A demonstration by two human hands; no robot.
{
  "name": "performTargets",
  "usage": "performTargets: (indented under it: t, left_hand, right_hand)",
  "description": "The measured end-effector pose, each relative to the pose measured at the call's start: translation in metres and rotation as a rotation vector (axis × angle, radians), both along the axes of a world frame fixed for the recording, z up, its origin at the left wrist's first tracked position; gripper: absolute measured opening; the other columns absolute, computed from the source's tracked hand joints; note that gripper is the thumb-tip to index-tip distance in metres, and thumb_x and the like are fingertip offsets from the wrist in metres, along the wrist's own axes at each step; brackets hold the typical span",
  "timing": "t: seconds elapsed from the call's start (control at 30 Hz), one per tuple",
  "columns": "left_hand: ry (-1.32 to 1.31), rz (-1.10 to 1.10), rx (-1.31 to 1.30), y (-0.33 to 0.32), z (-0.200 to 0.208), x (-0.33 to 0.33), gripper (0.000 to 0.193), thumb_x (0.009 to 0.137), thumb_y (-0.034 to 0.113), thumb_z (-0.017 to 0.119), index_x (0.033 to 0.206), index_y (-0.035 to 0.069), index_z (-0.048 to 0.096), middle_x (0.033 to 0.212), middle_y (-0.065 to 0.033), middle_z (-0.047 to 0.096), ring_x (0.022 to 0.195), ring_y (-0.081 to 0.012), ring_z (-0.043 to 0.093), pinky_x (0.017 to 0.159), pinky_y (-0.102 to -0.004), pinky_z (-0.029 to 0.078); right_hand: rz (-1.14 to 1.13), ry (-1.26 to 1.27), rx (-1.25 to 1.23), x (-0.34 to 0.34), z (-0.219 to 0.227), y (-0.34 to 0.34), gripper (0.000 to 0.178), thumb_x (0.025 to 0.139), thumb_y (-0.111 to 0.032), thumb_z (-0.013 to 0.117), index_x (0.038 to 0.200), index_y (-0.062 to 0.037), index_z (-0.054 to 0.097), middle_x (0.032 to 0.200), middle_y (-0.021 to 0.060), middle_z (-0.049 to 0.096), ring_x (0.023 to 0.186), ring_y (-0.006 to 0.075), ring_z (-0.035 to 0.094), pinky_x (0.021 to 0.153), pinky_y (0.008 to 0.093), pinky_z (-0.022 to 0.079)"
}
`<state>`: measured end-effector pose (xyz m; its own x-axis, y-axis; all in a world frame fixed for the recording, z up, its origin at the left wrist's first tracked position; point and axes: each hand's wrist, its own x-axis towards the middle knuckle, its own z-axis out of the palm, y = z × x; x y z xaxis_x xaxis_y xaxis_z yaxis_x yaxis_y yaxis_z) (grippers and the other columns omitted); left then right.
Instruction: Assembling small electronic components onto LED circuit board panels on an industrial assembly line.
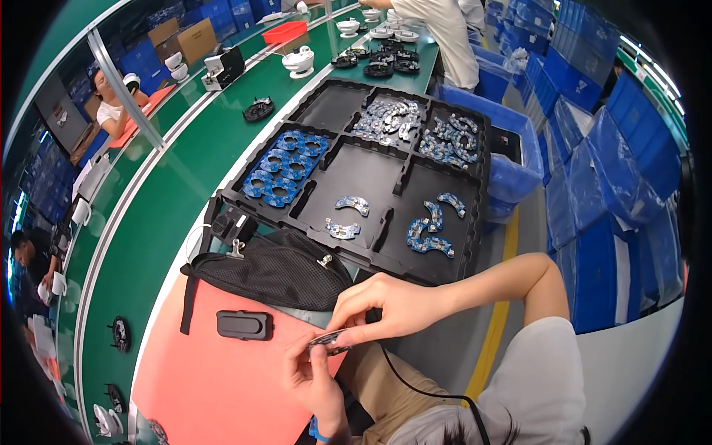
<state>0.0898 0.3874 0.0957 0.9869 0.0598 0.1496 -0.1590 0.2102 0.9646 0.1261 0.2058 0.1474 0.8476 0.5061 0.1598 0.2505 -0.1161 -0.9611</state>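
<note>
Both hands meet over the near edge of a pink mat [215, 378]. My left hand [315, 382], with a blue band at its wrist, pinches a small dark part [327, 340] from below. From above, the fingers of my right hand [386, 308] close on the same part. Fingers cover much of it, so its exact kind is unclear. On the mat, left of my hands, lies a black oblong case [245, 325]. A black mesh pouch [274, 271] with metal clips rests just beyond it.
A black compartment tray [356, 174] holds blue ring-shaped circuit boards [285, 167] and several curved boards [430, 230]. A green conveyor [178, 215] on the left carries black round assemblies [258, 110]. Blue bins [512, 159] stand right. Co-workers sit across; a black cable [423, 391] crosses my lap.
</note>
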Motion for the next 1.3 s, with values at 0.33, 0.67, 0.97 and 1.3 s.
performTargets:
  t: [0.33,0.67,0.97,1.3]
  left_hand:
    - [0.127,-0.397,-0.08,-0.006,0.01,-0.016,0.018,0.079,-0.007,0.064,0.097,-0.009,0.063,0.097,-0.0137,0.066,0.091,-0.016,0.061,0.082,-0.0267,0.048]
    - [-0.203,-0.822,-0.198,-0.013,0.008,0.002,0.012,0.075,-0.009,0.065,0.087,-0.008,0.064,0.088,-0.0208,0.067,0.084,-0.0268,0.067,0.074,-0.0321,0.054]
    - [0.248,-0.426,-0.142,0.001,-0.014,0.001,0.019,0.091,0.005,0.054,0.106,-0.007,0.052,0.09,-0.0195,0.065,0.077,-0.0221,0.066,0.066,-0.0272,0.053]
    - [0.33,-0.295,-0.103,-0.002,-0.025,0.008,0.031,0.087,-0.005,0.052,0.116,-0.004,0.041,0.095,-0.0148,0.06,0.08,-0.0205,0.064,0.075,-0.0272,0.052]
  right_hand:
    - [-0.088,0.485,0.402,-0.012,-0.03,-0.019,0.017,0.086,-0.014,0.064,0.09,0.0021,0.069,0.083,0.0048,0.065,0.075,0.0079,0.058,0.066,0.0231,0.045]
    - [-0.132,0.821,0.906,-0.026,-0.031,-0.035,0.017,0.087,-0.013,0.061,0.095,0.0014,0.065,0.084,0.0061,0.065,0.075,0.0126,0.061,0.069,0.0239,0.05]
    - [-1.612,-0.24,-0.046,0.117,-0.055,-0.296,0.029,0.079,-0.031,0.071,0.082,-0.0025,0.071,0.065,0.0003,0.063,0.058,0.0077,0.052,0.057,0.026,0.042]
    - [-1.736,-0.209,-0.685,0.189,-0.098,-0.383,0.019,0.073,-0.027,0.069,0.08,-0.0093,0.072,0.074,0.0123,0.067,0.073,0.0271,0.065,0.071,0.0359,0.05]
